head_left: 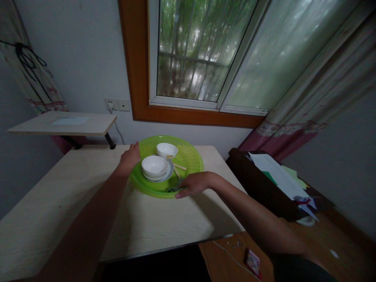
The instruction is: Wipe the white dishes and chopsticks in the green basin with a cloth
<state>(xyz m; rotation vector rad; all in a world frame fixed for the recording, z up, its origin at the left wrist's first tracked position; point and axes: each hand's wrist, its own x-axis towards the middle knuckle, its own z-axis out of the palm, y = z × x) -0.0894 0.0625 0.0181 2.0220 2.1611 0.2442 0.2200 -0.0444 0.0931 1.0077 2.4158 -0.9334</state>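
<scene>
A round bright-green plastic basket [192,152] with a perforated bottom is between my hands over the table. My left hand [130,158] is closed on its left rim. At the front right, my right hand [195,183] is closed over the rim, thumb to the outside. Dull grey utensils [173,189] lie beside my right fingers, too dim to name exactly. Inside the basket, a stack of white bowls [154,166] rests on a plate [170,169]. Behind it sits another white bowl [167,150]. Pale chopsticks [177,172] lie to the right of the stack.
The basket is over a light wooden table [158,223] against the wall. A raised shelf [64,123] bearing a paper stands at the left. A dark brown box [249,180] with papers [276,172] is at the right. A small pink-patterned box [252,261] lies below the front edge.
</scene>
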